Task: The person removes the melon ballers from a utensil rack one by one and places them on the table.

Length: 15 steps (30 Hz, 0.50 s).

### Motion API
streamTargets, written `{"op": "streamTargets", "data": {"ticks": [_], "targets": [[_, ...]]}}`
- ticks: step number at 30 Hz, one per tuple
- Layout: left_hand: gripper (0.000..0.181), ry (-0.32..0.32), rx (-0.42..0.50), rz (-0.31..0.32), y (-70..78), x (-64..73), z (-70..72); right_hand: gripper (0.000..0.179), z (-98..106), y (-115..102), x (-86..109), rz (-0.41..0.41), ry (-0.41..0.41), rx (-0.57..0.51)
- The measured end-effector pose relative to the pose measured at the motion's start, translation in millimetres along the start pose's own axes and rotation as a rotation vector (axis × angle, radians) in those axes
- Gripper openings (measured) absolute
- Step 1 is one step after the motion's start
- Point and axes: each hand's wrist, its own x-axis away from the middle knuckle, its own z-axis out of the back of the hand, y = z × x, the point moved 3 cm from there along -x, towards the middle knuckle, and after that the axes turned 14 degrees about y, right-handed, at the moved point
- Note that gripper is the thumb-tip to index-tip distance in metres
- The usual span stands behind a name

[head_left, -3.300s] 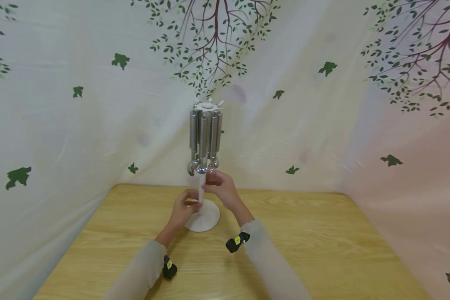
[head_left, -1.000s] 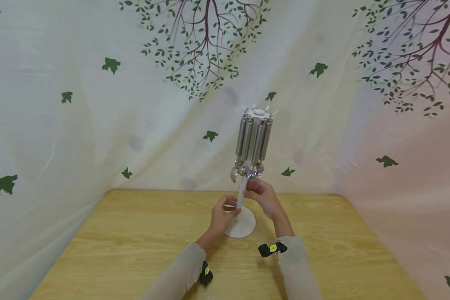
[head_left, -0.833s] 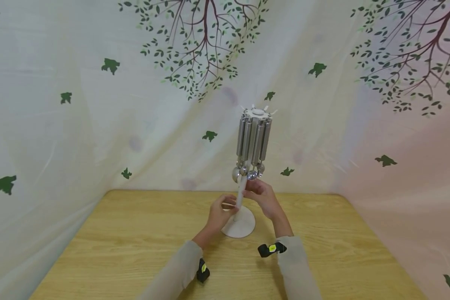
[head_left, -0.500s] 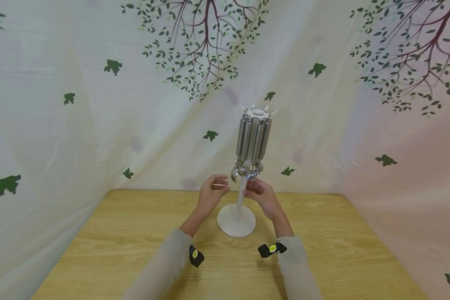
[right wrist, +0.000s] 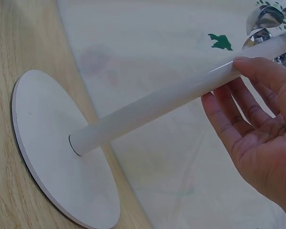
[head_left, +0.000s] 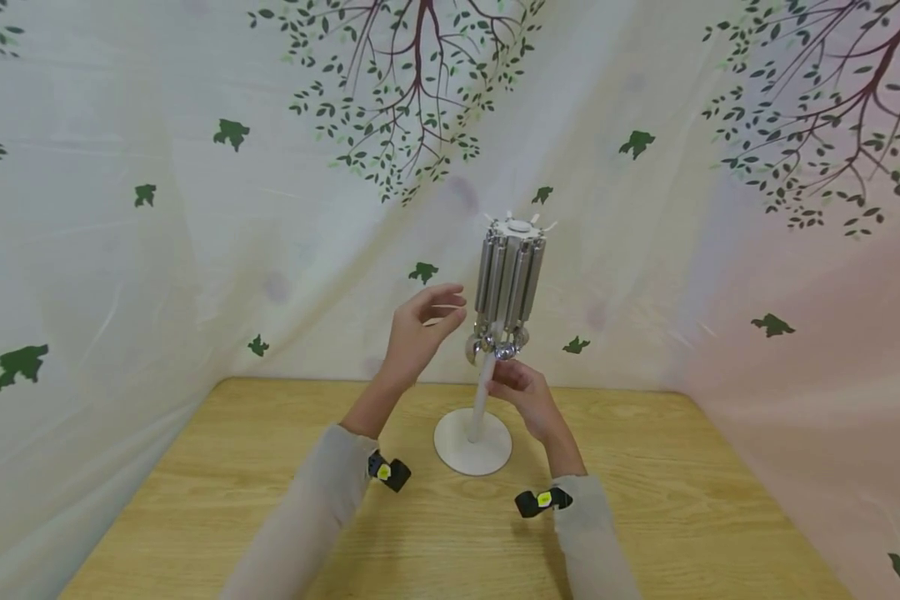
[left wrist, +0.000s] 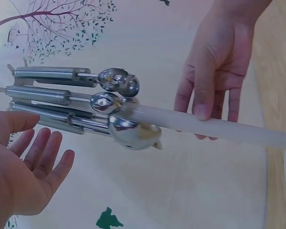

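Observation:
A white stand has a round base (head_left: 472,454) on the table and a slim pole (right wrist: 152,105). From its top rack (head_left: 520,226) hang several shiny metal utensils (head_left: 506,279) with tubular handles and rounded ends (left wrist: 133,131), like scoops; their exact kind is unclear. My right hand (head_left: 531,404) pinches the pole just below the utensils, thumb on one side, fingertips on the other (right wrist: 267,129). My left hand (head_left: 420,337) is raised at the left of the hanging handles, fingers loosely bent and holding nothing. In the left wrist view its fingers (left wrist: 45,152) look apart from the handles.
The stand stands on a wooden table (head_left: 270,500), towards its far edge. Behind hangs a pale curtain (head_left: 330,275) printed with branches and green leaves. Each sleeve bears a black wrist camera, one (head_left: 390,472) on the left and one (head_left: 543,501) on the right.
The stand has shifted to the right on the table, with my right hand staying at its pole. My left hand has let go of the lower pole and risen beside the utensils.

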Motion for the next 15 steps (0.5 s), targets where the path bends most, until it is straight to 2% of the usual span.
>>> {"op": "streamTargets", "data": {"ticks": [4, 8, 15], "targets": [[0.034, -0.054, 0.002, -0.034, 14.1, -4.6, -4.7, 0.041, 1, 0, -0.1, 0.001, 0.006, 0.007], [0.034, -0.097, 0.009, -0.043, 21.3, -7.7, -10.3, 0.042, 1, -1, -0.1, -0.006, 0.011, 0.015], [0.036, -0.133, 0.011, 0.022, 21.5, -13.0, -17.0, 0.044, 0, 0, -0.6, -0.009, 0.006, 0.006]]}}
